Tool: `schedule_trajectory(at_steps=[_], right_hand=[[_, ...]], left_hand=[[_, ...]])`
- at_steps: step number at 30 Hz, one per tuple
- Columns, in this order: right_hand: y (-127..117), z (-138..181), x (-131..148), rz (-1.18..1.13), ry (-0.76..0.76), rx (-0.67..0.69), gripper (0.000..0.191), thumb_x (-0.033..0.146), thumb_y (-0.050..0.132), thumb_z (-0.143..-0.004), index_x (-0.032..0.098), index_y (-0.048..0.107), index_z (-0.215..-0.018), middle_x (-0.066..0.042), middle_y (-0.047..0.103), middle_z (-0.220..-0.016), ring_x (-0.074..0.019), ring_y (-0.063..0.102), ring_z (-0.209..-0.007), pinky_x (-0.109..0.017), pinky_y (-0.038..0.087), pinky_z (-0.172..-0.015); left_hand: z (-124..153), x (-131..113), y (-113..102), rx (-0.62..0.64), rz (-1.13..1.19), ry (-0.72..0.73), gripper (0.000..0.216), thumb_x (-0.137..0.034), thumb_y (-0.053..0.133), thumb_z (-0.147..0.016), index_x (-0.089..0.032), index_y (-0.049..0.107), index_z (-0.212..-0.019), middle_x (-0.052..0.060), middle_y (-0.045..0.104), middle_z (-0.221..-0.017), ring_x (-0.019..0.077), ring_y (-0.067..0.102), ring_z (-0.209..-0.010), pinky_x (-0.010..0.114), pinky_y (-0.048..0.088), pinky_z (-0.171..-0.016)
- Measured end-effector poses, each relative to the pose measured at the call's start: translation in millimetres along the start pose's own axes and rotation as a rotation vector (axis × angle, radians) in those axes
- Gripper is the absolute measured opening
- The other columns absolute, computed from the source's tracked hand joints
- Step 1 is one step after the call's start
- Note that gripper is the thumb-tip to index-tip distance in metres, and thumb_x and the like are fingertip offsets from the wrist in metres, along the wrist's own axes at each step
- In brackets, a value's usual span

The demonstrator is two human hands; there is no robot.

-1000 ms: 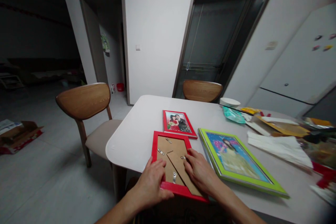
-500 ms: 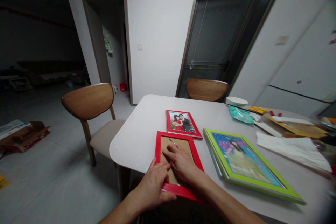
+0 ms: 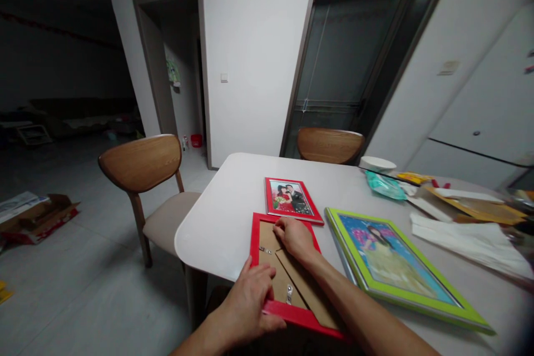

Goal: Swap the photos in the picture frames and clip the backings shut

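A red picture frame (image 3: pixel 307 319) lies face down at the near table edge, its brown backing board (image 3: pixel 267 272) facing up. My left hand (image 3: pixel 250 295) grips its near left corner, fingers over the side and thumb at the near edge. My right hand (image 3: pixel 295 238) is closed at the far end of the backing, its fingertips pinched on a spot they hide. Small metal clips (image 3: pixel 289 293) show on the backing, and a brown stand flap (image 3: pixel 306 289) lies partly under my right forearm. Beyond sits another red picture frame (image 3: pixel 315 217), face up with a couple's photo.
A large green picture frame (image 3: pixel 421 303) lies on the right, over a silver-edged thing. Farther right are white paper (image 3: pixel 463 239), a teal packet (image 3: pixel 386 184), a white bowl (image 3: pixel 377 164) and brown packaging (image 3: pixel 479 206). Wooden chairs (image 3: pixel 142 164) stand left and behind the white table (image 3: pixel 221 222).
My right hand has moved from the middle of the backing to its far end, uncovering the stand flap and near clip. My left hand still holds the corner.
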State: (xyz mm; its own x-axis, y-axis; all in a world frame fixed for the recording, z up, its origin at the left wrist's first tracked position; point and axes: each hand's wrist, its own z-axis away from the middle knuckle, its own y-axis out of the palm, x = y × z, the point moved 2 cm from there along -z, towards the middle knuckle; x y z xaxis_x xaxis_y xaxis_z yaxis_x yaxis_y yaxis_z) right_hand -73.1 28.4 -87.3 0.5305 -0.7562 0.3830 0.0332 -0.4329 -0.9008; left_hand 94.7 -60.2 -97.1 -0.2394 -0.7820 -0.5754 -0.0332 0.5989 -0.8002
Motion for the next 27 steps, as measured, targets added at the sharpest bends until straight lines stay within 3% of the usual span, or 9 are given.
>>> schedule_trajectory(at_steps=[6, 11, 14, 18, 20, 23, 25, 27], right_hand=[[2.4, -9.9, -8.0, -0.023, 0.131, -0.060, 0.016, 0.028, 0.050, -0.070, 0.016, 0.060, -0.071, -0.009, 0.063, -0.071, -0.0192, 0.055, -0.071, -0.026, 0.033, -0.058], [-2.7, -4.0, -11.4, -0.196, 0.092, -0.081, 0.020, 0.032, 0.047, -0.071, 0.016, 0.058, -0.066, -0.005, 0.061, -0.064, -0.0160, 0.054, -0.063, -0.025, 0.035, -0.058], [-12.5, 6.4, -15.6, -0.353, 0.057, -0.082, 0.026, 0.035, 0.041, -0.073, 0.017, 0.057, -0.066, -0.002, 0.061, -0.062, -0.0147, 0.054, -0.059, -0.025, 0.037, -0.056], [-37.7, 26.7, -33.8, -0.558, 0.099, -0.134, 0.025, 0.037, 0.043, -0.071, 0.017, 0.057, -0.076, -0.003, 0.062, -0.074, -0.0152, 0.055, -0.066, -0.026, 0.040, -0.061], [-50.4, 38.9, -43.7, -0.685, 0.183, -0.191, 0.030, 0.040, 0.041, -0.072, 0.017, 0.055, -0.086, -0.005, 0.061, -0.084, -0.0152, 0.056, -0.070, -0.026, 0.041, -0.061], [-56.5, 61.2, -42.7, -0.873, 0.301, -0.251, 0.036, 0.044, 0.038, -0.072, 0.018, 0.050, -0.095, -0.006, 0.061, -0.087, -0.0148, 0.057, -0.070, -0.026, 0.044, -0.058], [-47.7, 76.1, -25.9, -1.026, 0.321, -0.155, 0.039, 0.047, 0.040, -0.072, 0.018, 0.050, -0.095, -0.006, 0.063, -0.083, -0.0150, 0.059, -0.065, -0.027, 0.045, -0.055], [-32.1, 88.3, -0.7, -1.331, 0.323, 0.110, 0.041, 0.050, 0.042, -0.071, 0.019, 0.051, -0.096, -0.006, 0.063, -0.083, -0.0159, 0.059, -0.064, -0.027, 0.045, -0.053]], left_hand=[[3.1, 1.6, -1.3, -0.009, 0.002, 0.020, 0.041, -0.039, 0.073, -0.052, -0.017, 0.053, -0.082, 0.011, 0.047, -0.121, 0.0207, 0.038, -0.114, 0.038, 0.019, -0.099], [-0.7, -9.9, -1.4, 0.065, -0.075, -0.029, 0.050, -0.037, 0.074, -0.050, -0.016, 0.054, -0.089, 0.014, 0.040, -0.126, 0.0255, 0.033, -0.117, 0.043, 0.015, -0.100], [-8.6, -22.4, 5.7, 0.154, -0.139, -0.020, 0.060, -0.029, 0.075, -0.049, -0.011, 0.050, -0.101, 0.018, 0.035, -0.129, 0.0295, 0.026, -0.120, 0.047, 0.010, -0.101], [-9.9, -30.6, 4.7, 0.169, -0.110, -0.005, 0.051, -0.019, 0.064, -0.060, -0.010, 0.046, -0.107, 0.018, 0.040, -0.126, 0.0270, 0.030, -0.119, 0.046, 0.013, -0.101], [-5.8, -33.5, -5.9, 0.111, -0.049, -0.005, 0.043, -0.017, 0.061, -0.061, -0.013, 0.047, -0.102, 0.016, 0.042, -0.124, 0.0264, 0.033, -0.117, 0.046, 0.014, -0.101], [-4.2, -43.6, -26.5, -0.081, 0.137, -0.017, 0.021, -0.015, 0.056, -0.063, -0.019, 0.048, -0.083, 0.012, 0.045, -0.121, 0.0256, 0.038, -0.113, 0.043, 0.024, -0.098], [-9.2, -55.2, -34.3, -0.252, 0.362, -0.024, 0.012, -0.017, 0.053, -0.067, -0.021, 0.045, -0.074, 0.009, 0.045, -0.121, 0.0250, 0.040, -0.112, 0.039, 0.033, -0.093], [-18.3, -68.6, -34.1, -0.396, 0.632, -0.014, 0.009, -0.023, 0.051, -0.070, -0.021, 0.043, -0.074, 0.008, 0.044, -0.122, 0.0243, 0.043, -0.109, 0.036, 0.038, -0.088]])
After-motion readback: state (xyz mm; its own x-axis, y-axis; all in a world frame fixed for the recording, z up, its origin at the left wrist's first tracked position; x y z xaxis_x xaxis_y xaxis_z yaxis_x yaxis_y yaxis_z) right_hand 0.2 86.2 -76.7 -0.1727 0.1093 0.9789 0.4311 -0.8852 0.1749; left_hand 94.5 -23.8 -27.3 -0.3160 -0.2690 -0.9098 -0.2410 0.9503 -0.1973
